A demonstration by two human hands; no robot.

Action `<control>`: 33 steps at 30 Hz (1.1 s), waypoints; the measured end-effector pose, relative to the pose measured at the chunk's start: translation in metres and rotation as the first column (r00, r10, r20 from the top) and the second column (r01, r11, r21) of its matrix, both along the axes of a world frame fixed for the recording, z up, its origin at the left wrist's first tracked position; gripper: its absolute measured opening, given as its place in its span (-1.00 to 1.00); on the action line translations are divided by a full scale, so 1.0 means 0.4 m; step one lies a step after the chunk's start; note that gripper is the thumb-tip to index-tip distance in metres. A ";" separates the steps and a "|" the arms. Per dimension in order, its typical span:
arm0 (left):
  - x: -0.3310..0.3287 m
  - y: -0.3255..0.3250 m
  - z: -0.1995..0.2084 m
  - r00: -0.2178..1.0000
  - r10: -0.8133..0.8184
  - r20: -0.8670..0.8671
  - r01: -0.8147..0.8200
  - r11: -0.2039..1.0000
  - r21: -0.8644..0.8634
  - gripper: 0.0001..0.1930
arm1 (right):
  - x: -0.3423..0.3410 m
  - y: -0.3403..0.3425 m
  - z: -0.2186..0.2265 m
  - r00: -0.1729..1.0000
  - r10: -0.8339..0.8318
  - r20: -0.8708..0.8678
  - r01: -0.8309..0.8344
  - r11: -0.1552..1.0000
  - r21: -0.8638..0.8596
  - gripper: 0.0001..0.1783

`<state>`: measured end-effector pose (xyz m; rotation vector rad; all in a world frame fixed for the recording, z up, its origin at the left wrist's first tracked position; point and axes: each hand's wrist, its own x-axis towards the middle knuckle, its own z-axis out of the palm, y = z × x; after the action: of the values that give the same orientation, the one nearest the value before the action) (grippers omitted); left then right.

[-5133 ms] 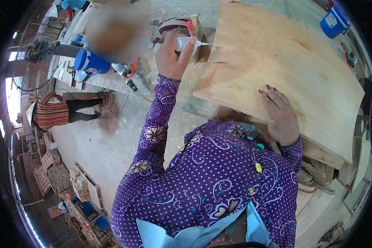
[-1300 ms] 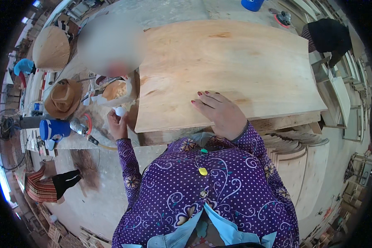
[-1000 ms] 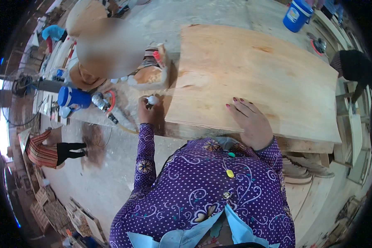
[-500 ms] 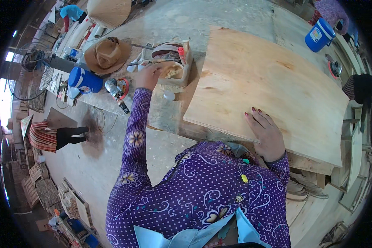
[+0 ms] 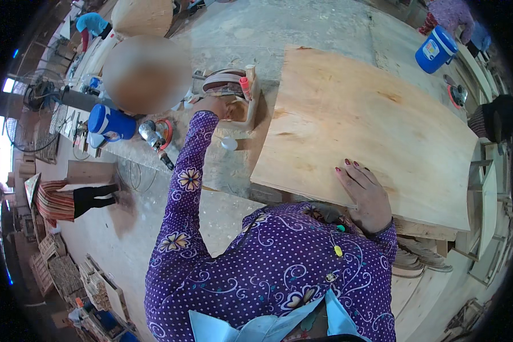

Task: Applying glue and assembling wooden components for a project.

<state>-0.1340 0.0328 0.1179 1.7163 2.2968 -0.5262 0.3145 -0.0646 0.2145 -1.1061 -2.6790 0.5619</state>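
My left hand (image 5: 212, 106) reaches into the front of a pale open box (image 5: 253, 105); its fingers are down inside and mostly hidden, so what they hold is unclear. Brown-edged round sanding pads (image 5: 225, 80) sit in the back part of the box, with a red marker (image 5: 245, 88) upright at its side. A small white cup (image 5: 229, 143) is just in front of the box. My right hand (image 5: 366, 195) lies flat on the near edge of a large plywood sheet (image 5: 359, 131), fingers stretched forward and holding nothing.
Left of my arm lie an orbital sander (image 5: 154, 137) and a blue water jug (image 5: 111, 122), near a blurred brown round shape (image 5: 147, 74). Another jug (image 5: 436, 50) and sander (image 5: 456, 92) are at far right. A striped-shirted person (image 5: 57, 200) stands left; others work farther off.
My left hand has lowered from above the box, and its fingers have gone down inside. The right hand stays on the plywood. The view has shifted slightly.
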 end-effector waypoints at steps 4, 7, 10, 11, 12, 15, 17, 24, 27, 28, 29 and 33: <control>0.029 0.046 -0.016 0.959 -0.246 0.144 0.236 0.968 0.080 -0.41 | 0.024 0.006 -0.032 0.997 -0.046 -0.069 0.047 0.999 0.011 -0.24; -0.007 -0.025 0.016 0.997 -0.079 0.024 0.077 0.992 0.097 -0.53 | 0.013 0.016 -0.038 0.989 0.060 -0.133 -0.052 0.997 0.059 -0.29; -0.115 -0.009 -0.054 0.993 -0.105 -0.059 0.110 0.989 0.101 -0.64 | 0.009 0.008 -0.088 0.989 -0.022 -0.147 0.034 0.996 0.077 -0.32; -0.091 -0.025 -0.027 0.977 -0.158 -0.142 0.185 0.962 0.202 -0.68 | 0.006 0.005 -0.092 0.987 -0.018 -0.160 0.036 0.994 0.108 -0.43; -0.096 -0.025 -0.014 0.975 -0.211 -0.064 0.221 0.940 0.261 -0.70 | 0.009 0.000 -0.091 0.984 -0.003 -0.179 0.028 0.990 0.141 -0.53; -0.021 -0.007 0.089 0.969 -0.249 -0.001 0.230 0.896 0.379 -0.77 | 0.011 -0.006 -0.096 0.991 -0.056 -0.118 0.083 0.967 0.240 -0.58; -0.154 -0.034 0.040 0.961 -0.234 0.147 0.113 0.818 0.565 -0.77 | 0.013 -0.007 -0.062 0.993 -0.004 -0.116 0.032 0.972 0.233 -0.57; 0.094 -0.101 0.281 0.933 -0.360 0.011 0.247 0.662 0.708 -0.75 | 0.045 0.022 0.049 0.989 0.136 -0.056 -0.128 0.984 0.128 -0.42; 0.127 -0.089 0.303 0.895 -0.413 0.166 0.159 0.644 0.748 -0.78 | 0.057 0.033 0.089 0.987 0.158 0.032 -0.159 0.986 0.038 -0.36; 0.137 -0.095 0.323 0.875 -0.431 0.221 0.125 0.642 0.757 -0.79 | 0.054 0.033 0.108 0.986 0.161 0.035 -0.161 0.987 0.006 -0.36; 0.158 -0.102 0.332 0.847 -0.453 0.280 0.087 0.636 0.766 -0.80 | 0.063 0.030 0.142 0.979 0.201 0.037 -0.201 0.980 -0.004 -0.36; 0.248 -0.072 0.276 0.834 -0.483 0.266 0.092 0.597 0.797 -0.82 | 0.115 0.027 0.258 0.957 0.286 0.045 -0.276 0.949 -0.151 -0.38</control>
<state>-0.0349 0.0042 0.2283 2.2637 1.9563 0.9072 0.3607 -0.0536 0.3176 -0.7884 -2.9163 0.7902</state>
